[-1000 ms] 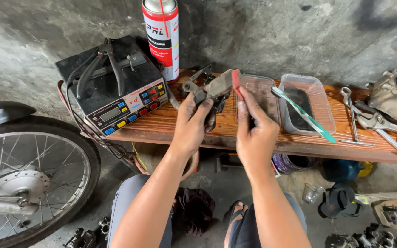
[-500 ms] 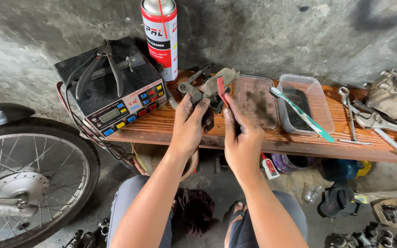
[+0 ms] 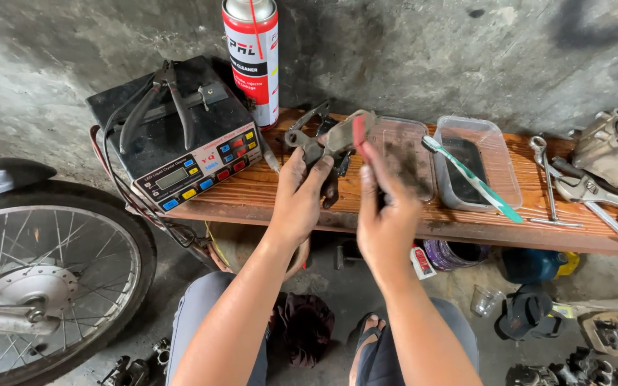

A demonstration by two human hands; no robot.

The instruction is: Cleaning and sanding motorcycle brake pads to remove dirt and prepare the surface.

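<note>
Two hands (image 3: 302, 196) (image 3: 388, 214), metal part (image 3: 334, 139), bench edge (image 3: 466, 232)

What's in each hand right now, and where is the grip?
Left hand grips a dirty metal part by its lower body. Right hand pinches a thin red tool by its lower end.

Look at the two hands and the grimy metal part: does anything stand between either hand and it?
Nothing visible does. The left hand already grips the metal part from below, and the right hand holds a red-handled tool against it above the wooden bench.
</note>
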